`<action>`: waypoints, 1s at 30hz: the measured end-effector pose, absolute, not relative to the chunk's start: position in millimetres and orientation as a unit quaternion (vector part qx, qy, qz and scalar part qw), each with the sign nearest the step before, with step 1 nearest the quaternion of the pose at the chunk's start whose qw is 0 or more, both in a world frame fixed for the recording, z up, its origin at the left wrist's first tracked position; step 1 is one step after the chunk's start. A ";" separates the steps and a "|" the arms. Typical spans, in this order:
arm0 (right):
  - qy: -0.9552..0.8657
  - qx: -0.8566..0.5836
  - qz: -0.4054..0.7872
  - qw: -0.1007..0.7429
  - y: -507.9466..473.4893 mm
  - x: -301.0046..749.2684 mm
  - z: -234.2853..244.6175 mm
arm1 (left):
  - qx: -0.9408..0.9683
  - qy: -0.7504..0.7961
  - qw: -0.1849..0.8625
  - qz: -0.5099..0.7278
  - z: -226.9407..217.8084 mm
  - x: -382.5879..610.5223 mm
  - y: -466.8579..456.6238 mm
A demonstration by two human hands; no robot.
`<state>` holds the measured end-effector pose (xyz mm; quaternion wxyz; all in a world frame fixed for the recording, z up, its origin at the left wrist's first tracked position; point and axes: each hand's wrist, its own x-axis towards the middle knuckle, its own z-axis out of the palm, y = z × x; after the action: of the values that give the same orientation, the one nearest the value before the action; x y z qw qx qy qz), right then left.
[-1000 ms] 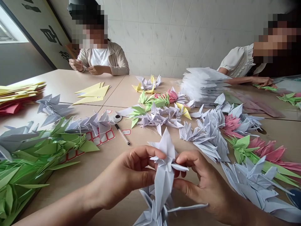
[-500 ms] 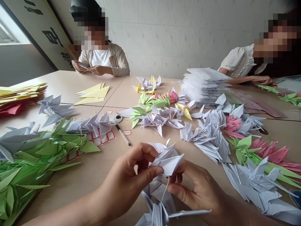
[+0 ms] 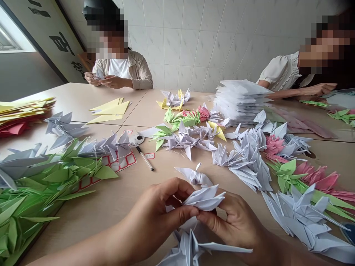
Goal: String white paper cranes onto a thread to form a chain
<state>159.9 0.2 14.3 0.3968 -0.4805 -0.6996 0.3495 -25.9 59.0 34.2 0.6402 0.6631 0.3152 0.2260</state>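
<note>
My left hand (image 3: 158, 218) and my right hand (image 3: 235, 223) meet low in the middle of the view, both pinched on a white paper crane (image 3: 203, 197) held flat between the fingertips. A thin thread runs down from it to more white cranes (image 3: 188, 249) strung below, near the bottom edge. Another white crane (image 3: 194, 175) lies on the beige table (image 3: 116, 195) just beyond my fingers.
Heaps of folded cranes cover the table: green (image 3: 36, 192) at left, white, pink and green (image 3: 277, 159) at right. A pen (image 3: 144, 158), a sticker sheet (image 3: 122, 162) and a white paper stack (image 3: 238, 101) lie further off. Two other people sit across, hands busy.
The white crane has gone from upright to flat and come lower between my hands. The strung cranes below have sunk toward the bottom edge. The person at right has raised a hand.
</note>
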 end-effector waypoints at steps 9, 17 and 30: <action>-0.799 -0.416 0.213 0.379 -0.7 159.4 17.7 | 0.801 0.255 0.503 0.201 31.9 -31.5 60.8; -0.858 -0.349 0.135 0.352 0.4 174.9 19.7 | 0.771 0.292 0.501 0.263 46.5 -38.4 78.6; -0.732 -0.512 0.142 0.427 5.4 186.1 23.6 | 0.733 0.270 0.615 0.107 27.1 -39.1 94.0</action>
<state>186.1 5.4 23.6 0.4268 -0.5116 -0.7321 0.1420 -39.1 94.0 27.1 0.6152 0.7331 0.2696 0.1071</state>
